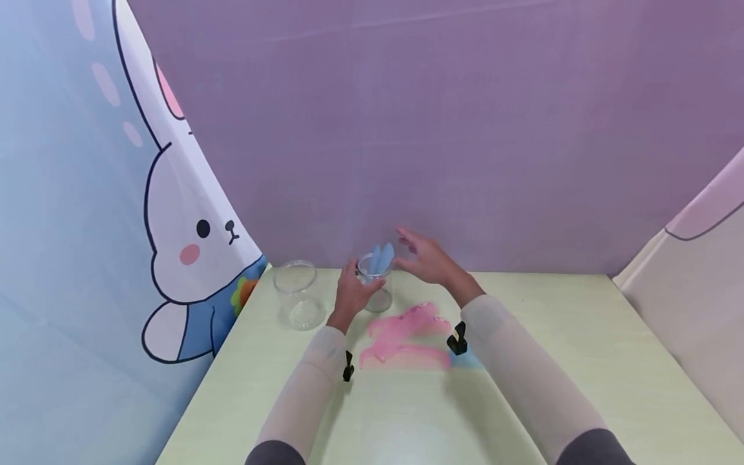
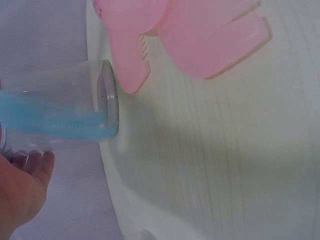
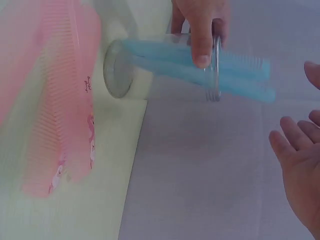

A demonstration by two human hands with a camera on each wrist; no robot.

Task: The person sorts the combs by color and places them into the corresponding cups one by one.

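Observation:
A clear plastic jar (image 1: 381, 301) stands near the table's back edge. My left hand (image 1: 353, 289) grips it near its rim, thumb and fingers on either side. Two blue combs (image 3: 235, 75) lean inside with their ends above the rim. To the right of the jar's mouth, my right hand (image 1: 429, 259) has its fingers spread and holds nothing. It is apart from the combs in the right wrist view. Several pink combs (image 1: 403, 336) lie overlapping on the table in front of the jar.
Another clear jar (image 1: 292, 298) stands to the left of my left hand. A blue item (image 1: 467, 360), partly hidden by my right sleeve, lies beside the pink combs. A purple cloth (image 1: 372, 129) hangs behind the table; a rabbit-print cloth (image 1: 186, 258) hangs at the left.

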